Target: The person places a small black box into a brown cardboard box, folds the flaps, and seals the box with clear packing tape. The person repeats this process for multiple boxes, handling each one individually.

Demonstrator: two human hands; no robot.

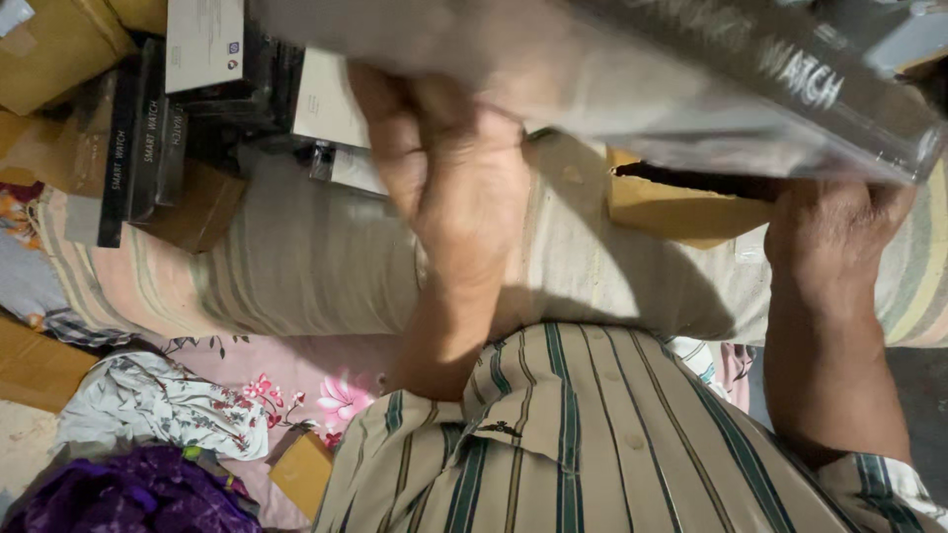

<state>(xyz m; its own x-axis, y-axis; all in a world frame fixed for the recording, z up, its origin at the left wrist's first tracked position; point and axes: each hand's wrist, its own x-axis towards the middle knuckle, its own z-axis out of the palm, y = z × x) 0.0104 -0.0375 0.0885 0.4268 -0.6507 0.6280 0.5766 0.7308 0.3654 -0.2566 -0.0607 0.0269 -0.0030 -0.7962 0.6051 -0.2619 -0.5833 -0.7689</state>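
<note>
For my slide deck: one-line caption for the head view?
Both hands, left hand and right hand, hold a long dark box above a striped cushion.

Both hands hold a long grey flat box [691,89] up close: left hand [454,178] under its middle, right hand [829,237] under its end, above a striped pillow [296,257].

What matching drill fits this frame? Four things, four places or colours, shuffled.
Things:
1. large dark box
2. cardboard box
3. stack of black boxes
4. purple cloth

Places or colours:
A. bottom left corner
B. held in the left hand and right hand
C. tan, under the held box, on the striped cushion
D. upper left, standing on edge

Pairs: 1-B, 2-C, 3-D, 4-A
</note>
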